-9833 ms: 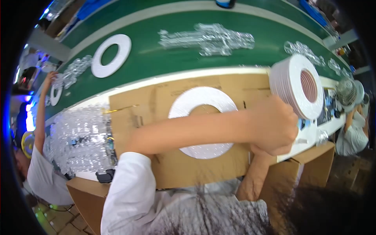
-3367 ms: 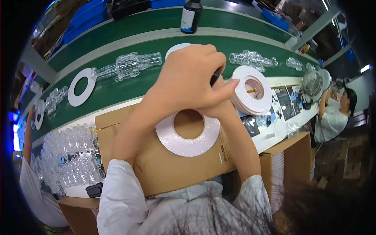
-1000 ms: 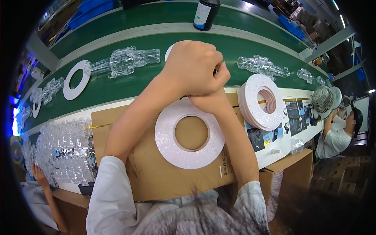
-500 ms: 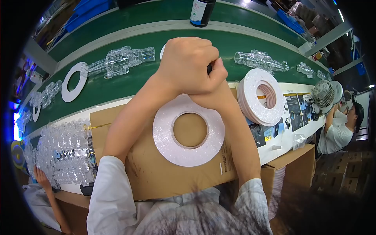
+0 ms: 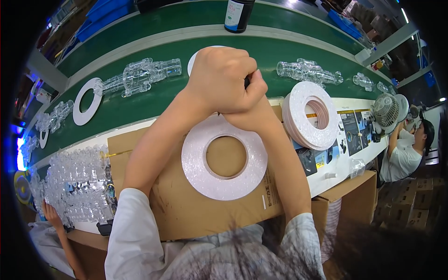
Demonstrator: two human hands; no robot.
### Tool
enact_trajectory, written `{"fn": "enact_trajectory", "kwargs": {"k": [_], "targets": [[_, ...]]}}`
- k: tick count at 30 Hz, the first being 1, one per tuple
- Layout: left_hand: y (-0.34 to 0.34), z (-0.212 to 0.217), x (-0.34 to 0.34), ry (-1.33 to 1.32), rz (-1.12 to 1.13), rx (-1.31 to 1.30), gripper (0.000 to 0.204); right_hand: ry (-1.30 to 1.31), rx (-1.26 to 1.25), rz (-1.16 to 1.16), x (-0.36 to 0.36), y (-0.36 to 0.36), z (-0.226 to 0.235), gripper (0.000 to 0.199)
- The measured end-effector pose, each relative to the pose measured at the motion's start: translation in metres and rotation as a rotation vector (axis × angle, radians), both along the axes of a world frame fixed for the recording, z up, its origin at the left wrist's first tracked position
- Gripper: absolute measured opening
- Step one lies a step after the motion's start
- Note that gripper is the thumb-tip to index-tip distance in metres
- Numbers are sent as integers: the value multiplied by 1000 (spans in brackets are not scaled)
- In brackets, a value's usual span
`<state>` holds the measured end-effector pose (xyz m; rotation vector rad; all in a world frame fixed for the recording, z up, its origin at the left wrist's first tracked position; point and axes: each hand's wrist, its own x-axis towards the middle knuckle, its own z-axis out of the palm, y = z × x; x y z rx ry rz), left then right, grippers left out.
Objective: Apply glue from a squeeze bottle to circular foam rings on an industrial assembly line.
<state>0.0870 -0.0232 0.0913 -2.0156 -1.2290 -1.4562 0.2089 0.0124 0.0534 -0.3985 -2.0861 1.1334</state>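
The left hand (image 5: 224,77) is closed in a fist over the right hand (image 5: 249,114), both clamped on a small dark object (image 5: 246,82), barely visible between them. They hover above a white foam ring (image 5: 224,186) lying flat on a cardboard sheet (image 5: 186,210). A ring stack (image 5: 310,122) stands to the right; clear plastic parts (image 5: 144,74) rest on the green conveyor (image 5: 163,98).

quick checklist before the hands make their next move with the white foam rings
1. White foam ring lies flat on the cardboard sheet: ok.
2. Left hand and right hand meet over the green belt: ok.
3. What the hands grip: cannot tell, only a dark tip shows.
4. Stack of rings stands at the right: ok.
5. Clear plastic parts on the belt lie apart from the hands: ok.
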Motion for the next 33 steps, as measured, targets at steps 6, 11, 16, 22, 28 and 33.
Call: {"fn": "enact_trajectory", "kwargs": {"k": [6,11,16,22,28,33], "targets": [[0,1,-1,0,-5,-5,18,14,-26,8,-1,-2,3,18],[3,-1,-2,-12,-5,-1,18,41,-38,8,-2,-2,2,19],[1,0,-3,-8,13,-30,19,36,-41,13,-2,-2,1,21],[3,1,1,-7,4,-26,21,1,21,6,1,2,0,21],[-5,12,-7,107,-26,-106,23,92,25,86,-5,-2,-5,27],[-13,19,-14,243,-51,-175,25,-116,-172,132,-1,-6,0,29]]}}
